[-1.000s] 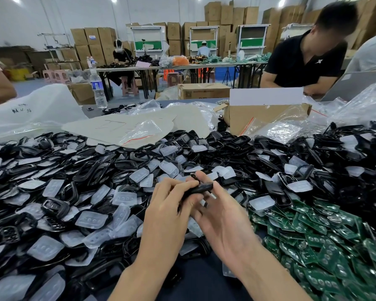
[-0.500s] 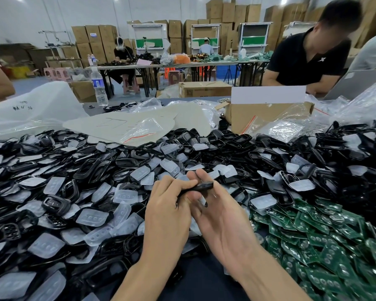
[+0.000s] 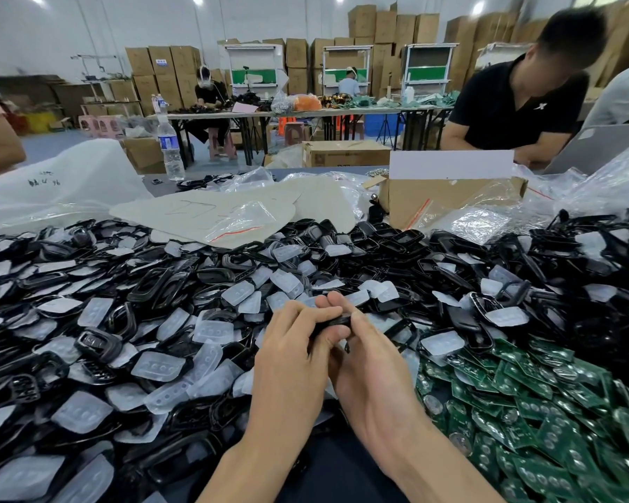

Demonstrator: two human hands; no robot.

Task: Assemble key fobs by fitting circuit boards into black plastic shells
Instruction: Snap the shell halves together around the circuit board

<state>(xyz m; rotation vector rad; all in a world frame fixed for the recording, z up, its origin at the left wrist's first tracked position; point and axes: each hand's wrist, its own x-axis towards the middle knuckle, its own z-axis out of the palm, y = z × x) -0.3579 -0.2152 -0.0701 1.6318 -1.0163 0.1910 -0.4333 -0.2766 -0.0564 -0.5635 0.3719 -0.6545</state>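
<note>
Two hands, left and right, pinch one black shell between curled fingers. Right of that shell lie green circuit boards, left of it loose shells, both heaps too many to count.

Water bottle — cardboard box beyond

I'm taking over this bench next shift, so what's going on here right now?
A person is assembling key fobs by hand. The left hand and right hand together pinch one black shell at the fingertips, above a heap of shells and clear pads. Green circuit boards lie piled to the right. Whether a board already sits in the held shell cannot be seen. A person in a black shirt works opposite.
</note>
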